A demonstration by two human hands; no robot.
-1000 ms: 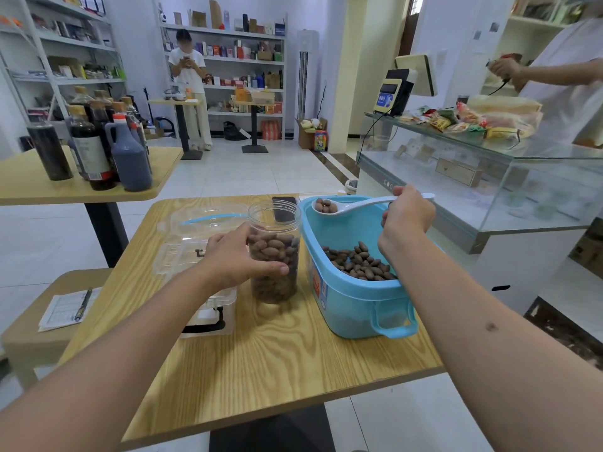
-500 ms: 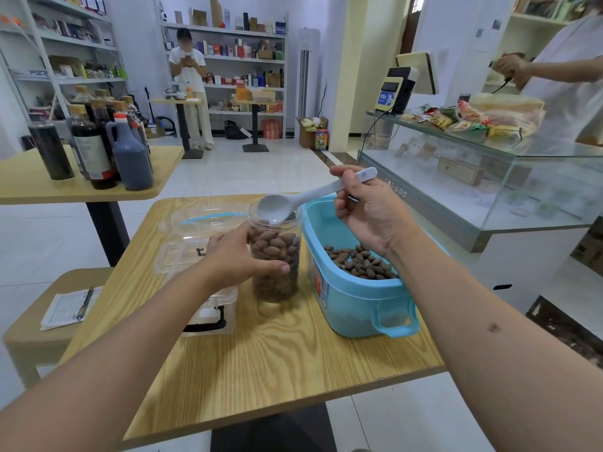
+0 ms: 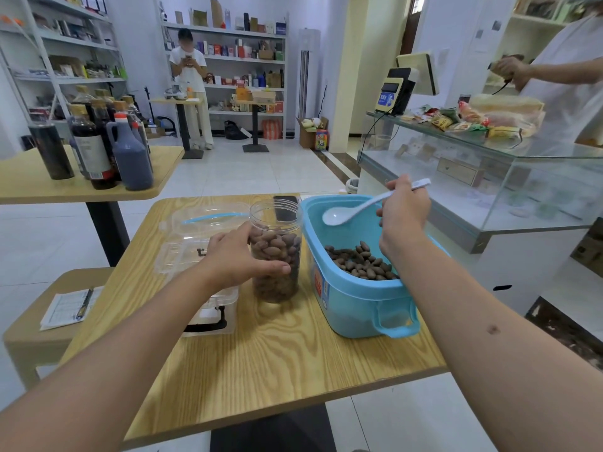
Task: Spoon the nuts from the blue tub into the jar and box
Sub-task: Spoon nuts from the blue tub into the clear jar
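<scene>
Wooden bench [image 3: 261,360] carries all task items. Largest first.

Blue tub [image 3: 355,298]: right side of bench, rigid plastic w/ loop handle on near end. Holds a shallow pile of nuts [image 3: 360,264] toward near end; far floor bare. Judged light and liable to slide if scooped hard, so scoop w/ gentle pressure.

Clear box [image 3: 208,252]: left of jar, lid hinged open behind, black latch on near face. No nuts visible inside; partly hidden by forearm. Thin-walled, prob. flexes; support from beneath if lifted.

Jar [image 3: 275,252]: between box and tub, upright, open mouth, approx. three-quarters full of nuts. Smooth plastic, judged slippery and top-heavy as fill rises. Take hold at mid-wall, as shown: left hand [image 3: 239,256] wraps fingers and thumb round jar side, steadying it.

Right hand [image 3: 403,216]: above tub, fingers pinching handle of white spoon [image 3: 362,207] near its tail. Bowl of spoon empty, raised over far end of tub, clear of nuts. Spoon stiff, light; hold well back on handle for reach.

Nuts: small, hard, smooth, apt to roll off an overfilled spoon. Keep bowl level in transit. Judged step: reload spoon from tub.
</scene>
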